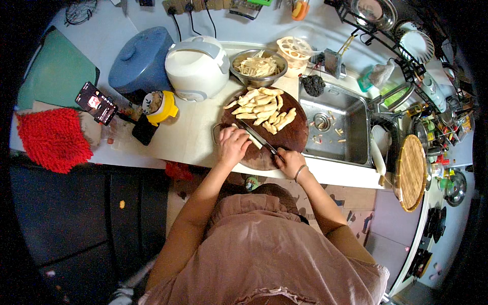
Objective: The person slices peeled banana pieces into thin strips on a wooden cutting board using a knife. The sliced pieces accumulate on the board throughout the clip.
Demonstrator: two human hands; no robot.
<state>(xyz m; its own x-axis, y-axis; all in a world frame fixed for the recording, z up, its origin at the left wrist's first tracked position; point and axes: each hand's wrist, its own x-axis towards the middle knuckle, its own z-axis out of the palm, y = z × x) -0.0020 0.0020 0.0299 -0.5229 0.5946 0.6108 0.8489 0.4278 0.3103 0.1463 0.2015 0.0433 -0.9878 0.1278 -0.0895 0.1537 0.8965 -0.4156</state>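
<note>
My left hand (pixel 232 145) rests on a pale, long vegetable piece (pixel 254 141) at the left of a round wooden cutting board (pixel 293 135). The handle of a kitchen knife (pixel 260 138) is in my right hand (pixel 291 163), and its blade lies along the piece's right side, pointing up and left. Just beyond the blade is a pile of peeled, yellowish root-like pieces (pixel 263 106) on the board. A steel bowl (pixel 258 81) behind the board holds thin pale strips (pixel 259 65).
A steel sink (pixel 335 126) with scraps adjoins the board's right side. Behind and left stand a white rice cooker (pixel 196 68), a blue lidded container (pixel 139 59) and a yellow-banded jar (pixel 164 108). Further left are a propped phone (pixel 96 103) and red cloth (pixel 53 139). A woven round tray (pixel 411 173) stands right.
</note>
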